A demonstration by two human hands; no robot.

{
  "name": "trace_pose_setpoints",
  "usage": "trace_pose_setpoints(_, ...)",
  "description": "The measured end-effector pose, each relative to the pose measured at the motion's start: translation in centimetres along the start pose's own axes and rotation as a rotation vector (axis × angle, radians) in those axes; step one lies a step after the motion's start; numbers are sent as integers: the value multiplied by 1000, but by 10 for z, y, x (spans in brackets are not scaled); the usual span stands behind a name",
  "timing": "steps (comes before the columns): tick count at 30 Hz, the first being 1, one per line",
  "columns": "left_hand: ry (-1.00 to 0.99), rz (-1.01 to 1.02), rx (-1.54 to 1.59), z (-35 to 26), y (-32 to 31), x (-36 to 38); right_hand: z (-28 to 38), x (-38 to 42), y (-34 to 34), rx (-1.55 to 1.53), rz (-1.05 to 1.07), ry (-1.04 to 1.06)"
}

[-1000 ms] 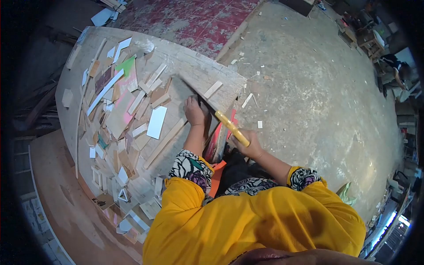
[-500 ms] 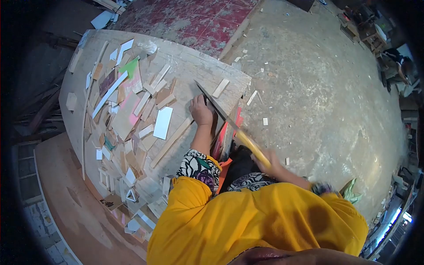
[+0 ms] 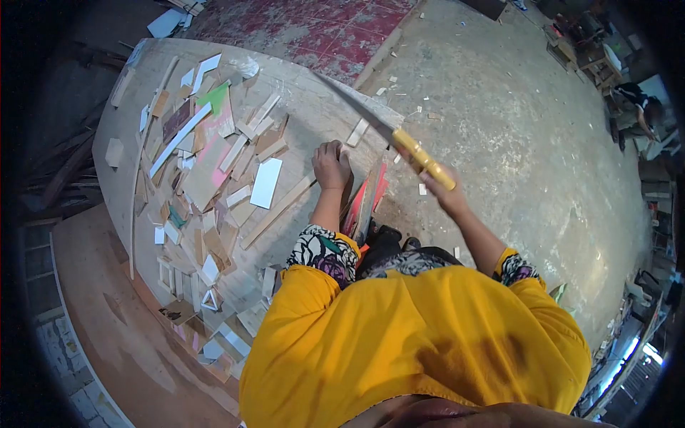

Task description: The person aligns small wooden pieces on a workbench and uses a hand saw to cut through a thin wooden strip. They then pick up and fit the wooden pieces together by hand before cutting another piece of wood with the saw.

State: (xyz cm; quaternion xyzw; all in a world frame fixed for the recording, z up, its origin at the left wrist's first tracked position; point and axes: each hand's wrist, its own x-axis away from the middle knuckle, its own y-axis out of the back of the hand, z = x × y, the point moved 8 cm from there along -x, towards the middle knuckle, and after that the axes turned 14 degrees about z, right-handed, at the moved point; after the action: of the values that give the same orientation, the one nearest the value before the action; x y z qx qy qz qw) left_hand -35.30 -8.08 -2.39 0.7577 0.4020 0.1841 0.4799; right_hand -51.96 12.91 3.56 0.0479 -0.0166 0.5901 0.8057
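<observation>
My right hand (image 3: 446, 194) is closed round the yellow handle (image 3: 422, 158) of a handsaw. Its long dark blade (image 3: 360, 107) points up and to the left, raised over the worktable's corner. On the table my left hand (image 3: 332, 167) presses down with curled fingers over a long wooden strip (image 3: 278, 212). A pale end piece (image 3: 357, 133) shows beyond the fingers, in line with the strip; whether they are joined is hidden by the hand. Just right of the left wrist, red and grey parts (image 3: 364, 200) stand at the table edge.
Many wood offcuts (image 3: 214, 171) and a white rectangular piece (image 3: 265, 183) cover the left of the worktable (image 3: 285, 82). Scraps lie on the concrete floor (image 3: 514, 143). Another person (image 3: 635, 107) sits at the far right. A brown board (image 3: 121, 314) lies at lower left.
The saw has moved up and away from the strip, with my right hand rising and going forward. My left hand stays at the strip.
</observation>
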Motion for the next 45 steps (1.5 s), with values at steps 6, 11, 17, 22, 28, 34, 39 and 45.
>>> trace_pose_setpoints(6,-29,15,45,2,-1,1,32,-5,42,167,-57,-22)
trace_pose_setpoints(11,-1,19,76,-2,8,4,41,-6,28,568,63,62)
trace_pose_setpoints(17,4,97,122,-3,4,5,46,-46,-19,820,197,280)
trace_pose_setpoints(22,13,160,144,0,8,3,25,-131,-50,1056,308,337)
trace_pose_setpoints(28,-29,168,105,-1,4,9,15,-218,-98,1172,476,434)
trace_pose_setpoints(34,67,180,154,3,7,7,-2,-263,-166,1099,879,614)
trace_pose_setpoints(39,159,166,139,13,-2,4,12,-266,-182,1021,1072,674)
trace_pose_setpoints(45,214,91,188,7,5,3,-37,-234,-123,1238,1237,527)
